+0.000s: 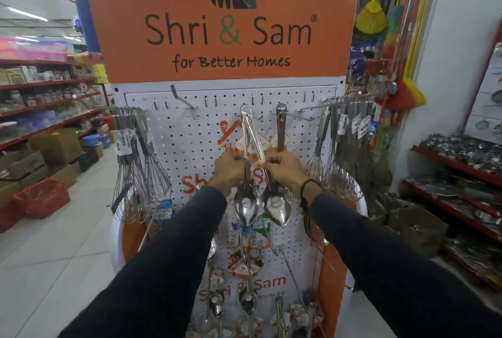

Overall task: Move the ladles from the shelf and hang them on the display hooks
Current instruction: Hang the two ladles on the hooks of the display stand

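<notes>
Two shiny steel ladles hang by their handle tops from one display hook on the white pegboard. My left hand grips the handle of the left ladle. My right hand grips the handle of the right ladle. Both bowls hang below my hands, facing me. A third ladle handle hangs from the neighbouring hook to the right. More ladles hang lower on the board.
Bunches of whisks hang at the board's left and right. An orange brand sign tops the stand. Red shelves with goods and cardboard boxes line the left aisle; a red basket sits on the floor. Steelware shelves stand right.
</notes>
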